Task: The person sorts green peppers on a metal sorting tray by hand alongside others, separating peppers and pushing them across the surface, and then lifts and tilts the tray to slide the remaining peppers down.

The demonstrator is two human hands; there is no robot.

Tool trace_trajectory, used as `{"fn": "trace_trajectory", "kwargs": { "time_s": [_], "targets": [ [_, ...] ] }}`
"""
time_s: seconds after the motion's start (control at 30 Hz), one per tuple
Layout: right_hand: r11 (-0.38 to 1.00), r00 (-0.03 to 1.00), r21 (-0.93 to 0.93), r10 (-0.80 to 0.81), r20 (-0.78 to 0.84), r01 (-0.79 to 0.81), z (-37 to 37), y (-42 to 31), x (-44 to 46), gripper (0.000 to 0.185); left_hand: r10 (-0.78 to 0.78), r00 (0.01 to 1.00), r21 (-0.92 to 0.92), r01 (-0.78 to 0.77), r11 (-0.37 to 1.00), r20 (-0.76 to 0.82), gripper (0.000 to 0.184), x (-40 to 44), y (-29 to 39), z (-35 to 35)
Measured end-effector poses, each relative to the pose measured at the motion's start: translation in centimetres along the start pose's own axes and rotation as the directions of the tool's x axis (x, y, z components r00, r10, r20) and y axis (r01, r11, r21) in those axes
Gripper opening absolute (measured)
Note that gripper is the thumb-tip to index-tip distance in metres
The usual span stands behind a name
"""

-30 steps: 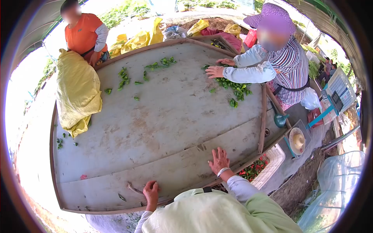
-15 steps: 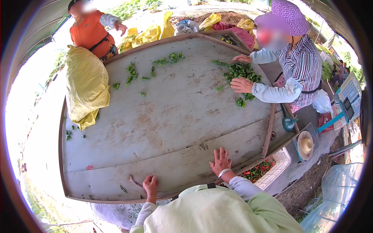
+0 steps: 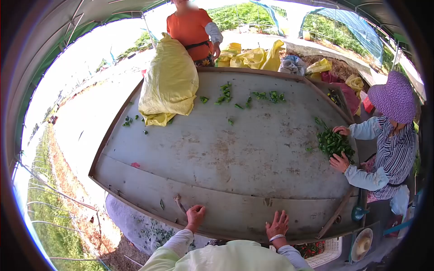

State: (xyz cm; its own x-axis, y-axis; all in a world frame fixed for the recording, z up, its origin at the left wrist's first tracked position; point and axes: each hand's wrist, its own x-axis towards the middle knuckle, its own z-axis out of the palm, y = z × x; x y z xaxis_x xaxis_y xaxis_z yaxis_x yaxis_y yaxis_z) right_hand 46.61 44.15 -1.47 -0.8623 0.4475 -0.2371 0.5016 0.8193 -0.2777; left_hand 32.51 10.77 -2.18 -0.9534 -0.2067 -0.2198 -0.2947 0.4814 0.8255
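Note:
My left hand (image 3: 195,216) rests at the near edge of the grey table (image 3: 226,162), its fingers curled together; whether anything is between them is hidden. Just left of it lies a short brown stick (image 3: 180,203), with a dark green piece (image 3: 162,204) farther left. My right hand (image 3: 276,226) lies palm down near the same edge, fingers spread, with a pale band at the wrist. At the right, a person in a purple hat has both hands around a pile of green peppers (image 3: 333,142).
A person in orange (image 3: 190,29) stands behind a large yellow sack (image 3: 169,81) on the table's far left. Small groups of green peppers (image 3: 224,93) lie near the far edge. A white crate (image 3: 332,253) with red and green peppers is below, right of my right hand.
The view has swung left. The person in the purple hat has drawn the green peppers into a tighter pile. The person in orange has lowered a raised arm. My hands stay at the near edge.

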Motion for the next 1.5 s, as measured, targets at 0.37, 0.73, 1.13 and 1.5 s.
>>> {"fn": "trace_trajectory", "kwargs": {
  "time_s": [0.37, 0.73, 1.13, 1.5],
  "targets": [
    [0.999, 0.998, -0.009, -0.04, -0.046, 0.039, 0.3, 0.4, 0.5, 0.072, -0.025, 0.999, 0.022, 0.025, 0.999, -0.034, 0.024, -0.4, 0.4, 0.2],
    [0.996, 0.993, -0.053, -0.077, -0.088, 0.073, 1.6, 1.1, 0.8, 0.074, 0.072, 0.992, 0.1, -0.061, 0.993, -0.106, 0.024, -0.6, 0.7, 0.2],
    [0.98, 0.986, -0.156, -0.139, -0.094, 0.124, 3.0, 2.3, 1.0, 0.076, 0.051, 0.991, 0.077, -0.041, 0.996, -0.127, 0.024, -0.4, 0.0, 0.6],
    [0.995, 0.995, -0.021, -0.098, -0.026, 0.097, 0.7, 1.3, 0.8, 0.073, 0.032, 0.99, 0.087, -0.02, 0.996, -0.139, 0.024, -0.5, 0.1, 0.7]
  ]
}}
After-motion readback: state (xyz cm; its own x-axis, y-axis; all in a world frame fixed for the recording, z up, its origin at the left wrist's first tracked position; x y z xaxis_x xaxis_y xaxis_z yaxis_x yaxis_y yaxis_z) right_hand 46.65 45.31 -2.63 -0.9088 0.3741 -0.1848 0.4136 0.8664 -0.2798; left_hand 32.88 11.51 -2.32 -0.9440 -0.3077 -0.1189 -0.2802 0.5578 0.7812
